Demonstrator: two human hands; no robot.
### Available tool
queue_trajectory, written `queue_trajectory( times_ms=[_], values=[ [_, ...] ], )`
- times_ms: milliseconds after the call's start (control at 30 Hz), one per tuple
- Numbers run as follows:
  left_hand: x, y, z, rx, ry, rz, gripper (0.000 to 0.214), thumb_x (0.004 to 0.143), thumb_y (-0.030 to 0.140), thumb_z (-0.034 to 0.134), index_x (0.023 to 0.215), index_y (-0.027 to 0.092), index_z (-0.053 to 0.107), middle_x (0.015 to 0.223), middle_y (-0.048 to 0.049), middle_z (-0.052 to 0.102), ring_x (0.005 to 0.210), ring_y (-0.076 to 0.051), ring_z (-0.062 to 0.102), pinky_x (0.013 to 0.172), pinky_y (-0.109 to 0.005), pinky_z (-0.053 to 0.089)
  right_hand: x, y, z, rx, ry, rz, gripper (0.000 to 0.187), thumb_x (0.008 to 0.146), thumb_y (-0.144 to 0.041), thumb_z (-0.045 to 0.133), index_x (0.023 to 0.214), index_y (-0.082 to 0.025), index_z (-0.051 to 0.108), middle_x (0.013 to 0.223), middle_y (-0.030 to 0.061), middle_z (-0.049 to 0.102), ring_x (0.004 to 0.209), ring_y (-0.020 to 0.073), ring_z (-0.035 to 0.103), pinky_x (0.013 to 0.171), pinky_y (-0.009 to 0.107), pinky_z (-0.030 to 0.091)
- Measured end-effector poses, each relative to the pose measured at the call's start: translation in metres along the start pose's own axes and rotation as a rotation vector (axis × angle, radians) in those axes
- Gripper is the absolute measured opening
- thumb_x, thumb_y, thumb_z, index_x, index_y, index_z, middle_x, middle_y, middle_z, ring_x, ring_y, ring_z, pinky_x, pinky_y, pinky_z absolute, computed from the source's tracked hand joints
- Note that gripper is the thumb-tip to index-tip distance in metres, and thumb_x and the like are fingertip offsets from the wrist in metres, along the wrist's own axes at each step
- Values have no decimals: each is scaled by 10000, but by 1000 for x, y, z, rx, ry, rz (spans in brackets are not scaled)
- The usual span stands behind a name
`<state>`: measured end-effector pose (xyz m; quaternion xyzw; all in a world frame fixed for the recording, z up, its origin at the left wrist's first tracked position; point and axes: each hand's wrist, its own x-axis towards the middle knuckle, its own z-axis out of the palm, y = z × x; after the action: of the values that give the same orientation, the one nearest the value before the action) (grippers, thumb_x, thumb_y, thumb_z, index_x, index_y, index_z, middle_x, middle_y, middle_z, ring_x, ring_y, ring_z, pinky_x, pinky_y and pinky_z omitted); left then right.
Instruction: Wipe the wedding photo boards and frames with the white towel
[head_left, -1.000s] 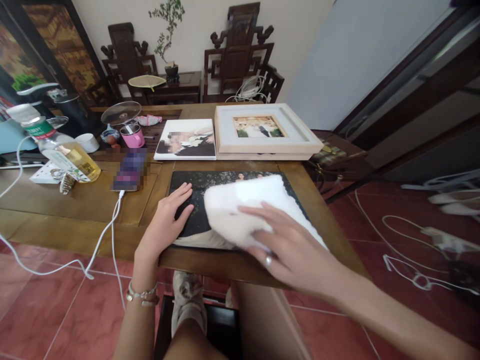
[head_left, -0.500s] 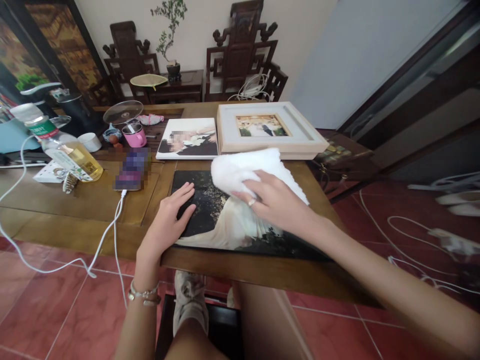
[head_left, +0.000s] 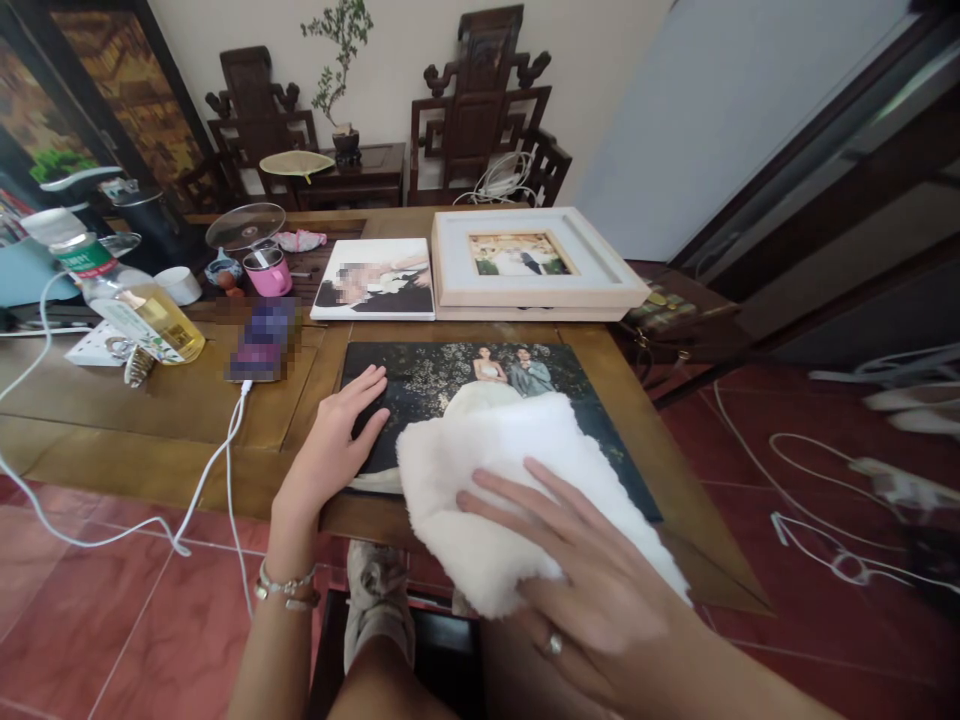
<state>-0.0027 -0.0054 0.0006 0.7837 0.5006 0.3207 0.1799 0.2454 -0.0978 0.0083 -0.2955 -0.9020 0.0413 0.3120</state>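
While right hand [head_left: 592, 590] presses cloth [head_left: 487, 480] on print [head_left: 420, 385] | frame [head_left: 525, 290], phone [head_left: 262, 340] beyond

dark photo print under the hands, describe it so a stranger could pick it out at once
On the wooden table three pictures lie flat. The dark photo print is nearest, under the left hand and the white cloth. Unlike the small print and the pale framed picture behind it, it is large and mostly dark.

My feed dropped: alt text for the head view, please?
The right hand presses a white fluffy cloth on a dark wedding photo print at the wooden table's near edge; the left hand lies flat on the print's left side.
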Motion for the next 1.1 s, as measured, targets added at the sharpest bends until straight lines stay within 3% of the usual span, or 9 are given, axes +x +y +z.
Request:
queue_trajectory(
  times_ms=[233, 367, 533, 667, 833, 1000, 1100],
  values=[
    [0, 1, 0, 9, -15, -11, 397, 941, 266, 489, 1315, 154, 560, 1436, -105, 508, 1375, -232, 423, 1153, -451, 342, 49, 58, 3, -112, -94, 60, 205, 899, -192, 484, 845, -172, 681, 1117, 164, 689, 1191, 308, 559, 1027, 578, 397],
    [1, 0, 0, 4, -12, -4, 394, 942, 264, 488, 1303, 128, 568, 1426, -116, 519, 1374, -226, 425, 1153, -436, 345, 85, 94, 8, -166, -145, 128, 276, 945, -261, 435, 903, -149, 684, 1019, 158, 687, 1066, 309, 586, 914, 486, 462],
    [1, 1, 0, 0, -10, -6, 378, 944, 260, 484, 1293, 151, 578, 1422, -106, 525, 1370, -226, 432, 1144, -446, 356, 110, 111, 10, -214, -184, 288, 339, 959, -318, 401, 833, -146, 665, 817, 124, 635, 795, 260, 586, 734, 385, 464],
    [0, 1, 0, -2, -10, -13, 386, 942, 266, 487, 1301, 149, 570, 1425, -114, 520, 1370, -230, 431, 1149, -454, 347, 100, 97, 12, -175, -138, 214, 257, 924, -218, 426, 854, -152, 664, 906, 146, 663, 944, 296, 597, 833, 463, 481],
    [-1, 1, 0, -12, 14, -17, 407, 977, 288, 408, 1347, 165, 525, 1488, -104, 442, 1429, -216, 325, 1173, -468, 291, 58, 54, 9, -81, -84, 107, 193, 878, -174, 477, 841, -176, 667, 1130, 160, 667, 1211, 314, 525, 1023, 594, 393],
    [0, -1, 0, 28, -11, -46, 439, 981, 295, 386, 1382, 142, 479, 1507, -126, 409, 1444, -216, 290, 1179, -468, 266, 23, 4, -1, -23, -89, 18, 191, 830, -141, 510, 706, -201, 642, 1253, 125, 641, 1276, 310, 492, 1056, 612, 368],
    [1, 0, 0, 41, -26, -55, 433, 974, 291, 400, 1355, 117, 510, 1486, -141, 440, 1436, -224, 312, 1176, -457, 278, 15, -8, -3, -19, -82, -31, 189, 822, -138, 536, 673, -209, 629, 1246, 118, 649, 1283, 298, 489, 1066, 588, 370]
  ],
)
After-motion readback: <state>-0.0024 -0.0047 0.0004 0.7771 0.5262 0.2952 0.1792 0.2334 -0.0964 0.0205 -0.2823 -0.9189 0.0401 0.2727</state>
